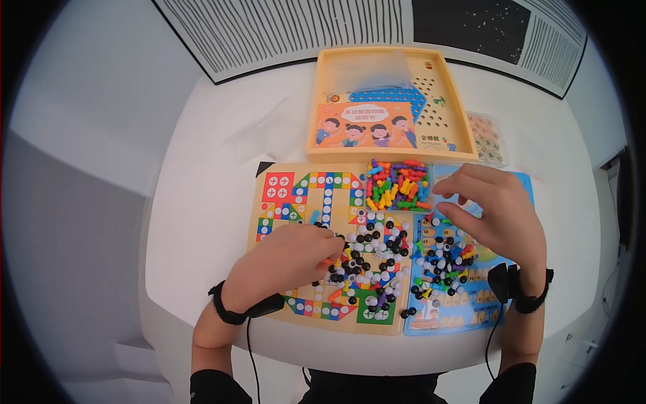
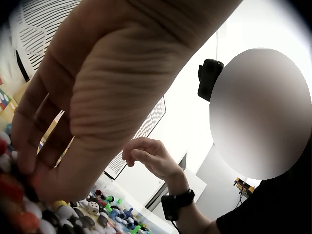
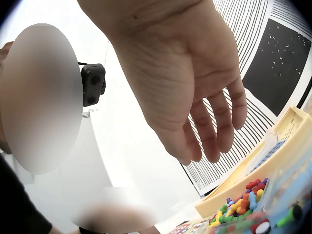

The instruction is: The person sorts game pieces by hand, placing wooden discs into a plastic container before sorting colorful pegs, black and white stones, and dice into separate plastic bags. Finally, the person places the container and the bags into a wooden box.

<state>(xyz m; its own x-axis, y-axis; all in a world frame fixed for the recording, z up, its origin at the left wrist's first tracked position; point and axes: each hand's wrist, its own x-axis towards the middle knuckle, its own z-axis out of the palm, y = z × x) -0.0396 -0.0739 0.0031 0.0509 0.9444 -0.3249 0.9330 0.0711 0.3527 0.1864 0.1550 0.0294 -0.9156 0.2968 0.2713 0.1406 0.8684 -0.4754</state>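
Observation:
My left hand (image 1: 289, 250) reaches down over a pile of black and white round pieces and coloured pawns (image 1: 356, 266) on the ludo-style board (image 1: 306, 232). In the left wrist view the thumb and fingers (image 2: 68, 165) point into the pieces, fingertips close together, beside red and orange ones; I cannot tell whether they pinch one. My right hand (image 1: 494, 209) hovers, fingers loosely bent and nothing in them, right of a clear box of coloured pawns (image 1: 399, 185). The right wrist view shows its palm (image 3: 180, 87) bare. Below it, a second mixed pile (image 1: 444, 266) covers part of a blue board (image 1: 494, 296).
Behind the boards stands a wooden tray (image 1: 464, 128) holding an orange booklet (image 1: 363, 124) and a blue perforated piece (image 1: 404, 96). A clear pack of round discs (image 1: 486, 138) lies at its right, a crumpled clear bag (image 1: 262, 131) at its left. Two black pieces (image 1: 408, 312) lie near the front edge.

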